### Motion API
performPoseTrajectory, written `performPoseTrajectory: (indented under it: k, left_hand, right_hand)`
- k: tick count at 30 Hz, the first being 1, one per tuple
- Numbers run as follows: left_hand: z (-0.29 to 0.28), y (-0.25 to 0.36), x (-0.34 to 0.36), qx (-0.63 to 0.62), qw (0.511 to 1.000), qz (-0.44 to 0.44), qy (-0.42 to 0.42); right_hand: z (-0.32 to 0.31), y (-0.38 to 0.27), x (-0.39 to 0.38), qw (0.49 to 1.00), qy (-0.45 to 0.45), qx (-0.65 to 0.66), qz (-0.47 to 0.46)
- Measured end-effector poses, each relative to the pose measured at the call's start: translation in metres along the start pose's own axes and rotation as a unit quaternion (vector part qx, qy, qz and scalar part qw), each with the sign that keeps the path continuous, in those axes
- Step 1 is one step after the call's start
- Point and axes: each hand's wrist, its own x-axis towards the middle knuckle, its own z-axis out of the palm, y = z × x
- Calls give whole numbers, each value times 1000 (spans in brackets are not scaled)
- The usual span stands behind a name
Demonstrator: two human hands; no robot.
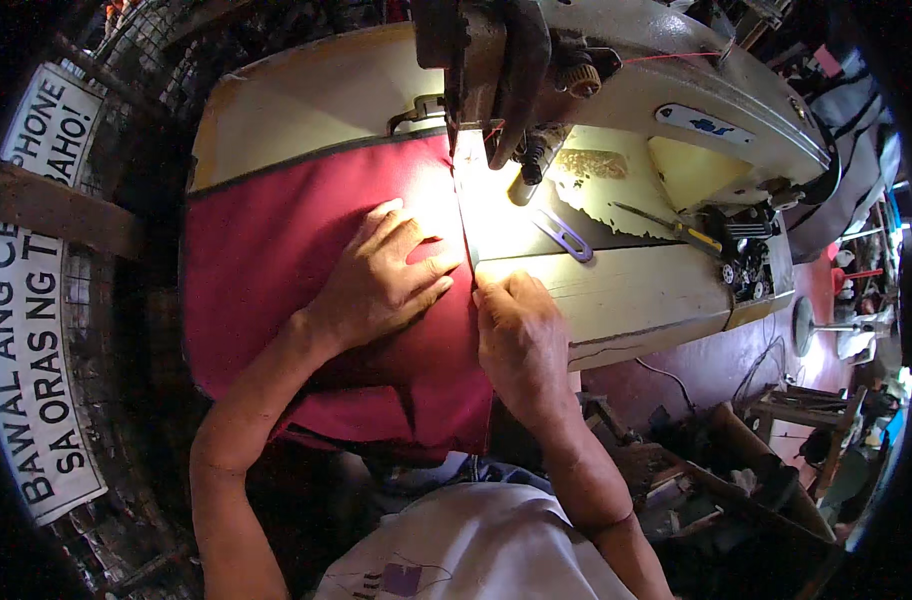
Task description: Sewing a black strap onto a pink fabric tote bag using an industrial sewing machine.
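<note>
A large piece of dark red fabric [266, 240] lies across the left of the sewing table and hangs over its front edge. My left hand [391, 265] rests on top of it, fingers spread. At the fabric's right edge, my right hand [521, 335] has its fingers closed in a pinch on that edge; the fingertips are partly hidden. The edge runs forward to the needle area of a sewing machine [626, 60], where bright lamp light washes out detail. Red thread [671, 57] runs along the machine's head.
Right of the needle lie a purple thread snipper [566, 237] and a yellow-handled screwdriver [676, 230]. Several bobbins [746, 278] sit at the table's right end. A wooden bin of scraps [766, 450] stands lower right. Lettered signs [46, 370] hang on wire mesh at left.
</note>
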Motion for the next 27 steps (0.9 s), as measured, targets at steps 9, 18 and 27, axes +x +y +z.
performPoseTrajectory:
  k: [9,18,27]
  left_hand:
    - [-2,3,9,5,1000,14,-6]
    - [-1,-11,10,-10,1000,-1,-26]
    - [6,-38,23,-29,999,12,-18]
  right_hand:
    - [2,-1,1,999,1,-21,-34]
    - [2,-2,8,997,-16,-41,-59]
    - [13,3,31,997,-7,-41,-63]
